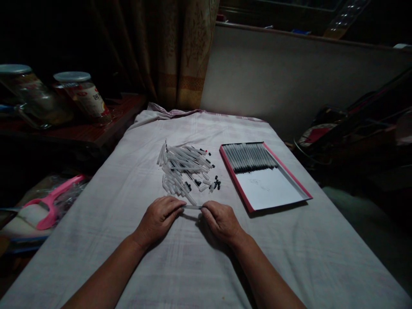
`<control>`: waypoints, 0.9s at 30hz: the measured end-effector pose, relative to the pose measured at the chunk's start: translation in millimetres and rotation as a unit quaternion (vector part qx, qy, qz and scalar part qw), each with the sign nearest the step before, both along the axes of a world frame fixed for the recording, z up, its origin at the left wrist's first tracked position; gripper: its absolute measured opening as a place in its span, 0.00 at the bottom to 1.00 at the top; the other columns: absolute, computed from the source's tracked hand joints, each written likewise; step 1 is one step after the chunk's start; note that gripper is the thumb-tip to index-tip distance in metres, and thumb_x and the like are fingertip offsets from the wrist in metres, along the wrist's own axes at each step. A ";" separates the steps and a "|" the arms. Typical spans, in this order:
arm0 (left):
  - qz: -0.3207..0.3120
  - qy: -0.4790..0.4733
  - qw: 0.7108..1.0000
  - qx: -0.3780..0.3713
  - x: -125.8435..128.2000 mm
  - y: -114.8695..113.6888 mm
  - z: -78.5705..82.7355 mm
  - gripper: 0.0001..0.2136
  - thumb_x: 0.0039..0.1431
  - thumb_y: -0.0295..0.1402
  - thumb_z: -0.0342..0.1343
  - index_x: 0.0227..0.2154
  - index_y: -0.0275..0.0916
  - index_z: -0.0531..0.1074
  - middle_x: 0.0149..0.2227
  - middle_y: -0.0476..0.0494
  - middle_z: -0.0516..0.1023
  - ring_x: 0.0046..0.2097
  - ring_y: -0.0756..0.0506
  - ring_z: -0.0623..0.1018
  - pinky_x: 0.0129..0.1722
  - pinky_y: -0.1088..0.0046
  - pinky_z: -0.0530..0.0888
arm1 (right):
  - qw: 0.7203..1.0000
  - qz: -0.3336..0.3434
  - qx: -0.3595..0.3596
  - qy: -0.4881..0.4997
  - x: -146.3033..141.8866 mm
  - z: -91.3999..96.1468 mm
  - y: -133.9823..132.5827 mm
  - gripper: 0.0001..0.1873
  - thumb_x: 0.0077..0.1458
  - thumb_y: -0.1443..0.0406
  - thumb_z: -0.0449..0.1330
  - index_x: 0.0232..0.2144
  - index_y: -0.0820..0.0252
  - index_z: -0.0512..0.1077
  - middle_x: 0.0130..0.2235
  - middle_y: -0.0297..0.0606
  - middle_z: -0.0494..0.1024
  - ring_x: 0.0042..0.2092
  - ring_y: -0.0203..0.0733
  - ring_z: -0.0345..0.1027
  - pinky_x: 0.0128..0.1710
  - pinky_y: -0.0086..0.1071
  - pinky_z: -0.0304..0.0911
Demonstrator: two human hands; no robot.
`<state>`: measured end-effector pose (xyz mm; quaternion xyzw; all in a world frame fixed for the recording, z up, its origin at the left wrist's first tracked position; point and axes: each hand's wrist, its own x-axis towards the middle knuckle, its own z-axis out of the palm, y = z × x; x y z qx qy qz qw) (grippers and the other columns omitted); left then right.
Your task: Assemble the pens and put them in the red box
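Note:
My left hand (160,219) and my right hand (221,221) rest on a white cloth (128,184), fingers curled. Between them they pinch one clear pen tube (192,207), each hand at one end. Just beyond the hands lies a loose pile of clear pen tubes (183,167) with small black caps (216,183) scattered at its right side. To the right sits a shallow red-edged tray (273,191) with a row of finished pens (249,156) laid side by side at its far end.
Two lidded glass jars (82,94) stand on a dark wooden ledge at the left. A pink plastic tool (53,201) lies below the ledge. A curtain (180,51) hangs behind. Dark clutter (354,128) fills the right side.

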<state>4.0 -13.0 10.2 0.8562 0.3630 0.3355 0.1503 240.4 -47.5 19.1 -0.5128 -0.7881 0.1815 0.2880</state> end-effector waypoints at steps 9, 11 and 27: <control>-0.026 0.013 0.999 0.027 22.9 1.1 5.6 0.11 0.64 0.31 0.52 0.46 0.41 0.76 0.38 0.41 0.81 0.39 0.45 0.79 0.39 0.67 0.75 | 0.985 -0.057 -0.065 0.148 13.4 -6.9 -4.9 0.22 0.65 0.57 0.47 0.20 0.57 0.63 0.19 0.30 0.65 0.23 0.35 0.60 0.25 0.27 0.55; -0.017 0.021 0.999 0.041 31.6 2.6 8.0 0.11 0.63 0.30 0.53 0.46 0.41 0.76 0.39 0.41 0.81 0.40 0.44 0.79 0.39 0.66 0.75 | 0.967 -0.088 -0.100 0.216 16.2 -11.8 -3.7 0.24 0.65 0.53 0.46 0.19 0.56 0.61 0.18 0.30 0.64 0.22 0.35 0.60 0.23 0.28 0.56; 0.130 0.145 0.979 0.055 79.6 33.4 8.4 0.07 0.57 0.34 0.61 0.38 0.39 0.75 0.45 0.37 0.76 0.49 0.35 0.72 0.49 0.53 0.67 | 0.884 -0.269 -0.027 0.381 41.6 -1.0 2.9 0.15 0.56 0.54 0.57 0.35 0.60 0.73 0.26 0.35 0.76 0.23 0.36 0.65 0.24 0.30 0.62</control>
